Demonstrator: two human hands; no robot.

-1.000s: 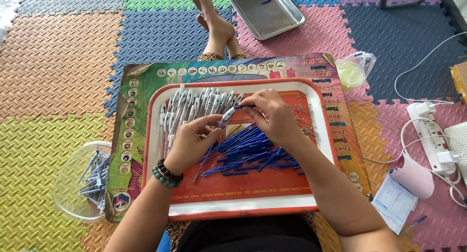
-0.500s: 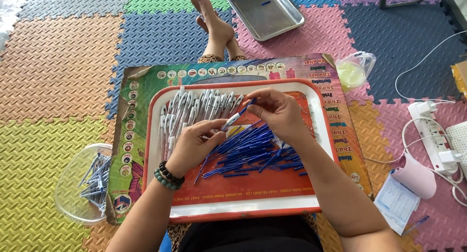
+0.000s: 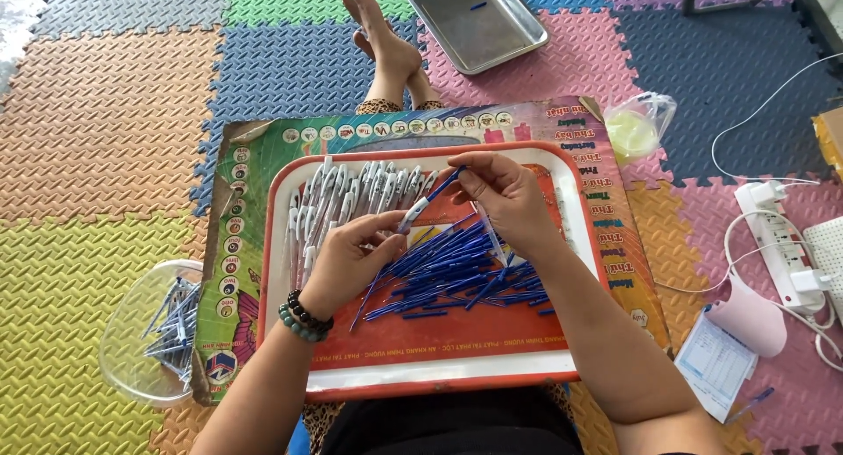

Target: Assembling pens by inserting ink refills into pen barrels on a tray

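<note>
The pen sits pinched between your left hand and right hand, fingers closed on it, above the orange tray.

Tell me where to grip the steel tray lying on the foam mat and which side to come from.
Take the steel tray by its raised rim at the near right corner, coming from above and the right. It lies flat and tilted on the foam mat, its rolled edge offers a lip, and a foot crowds its left side. A small blue piece inside may slide.
</note>
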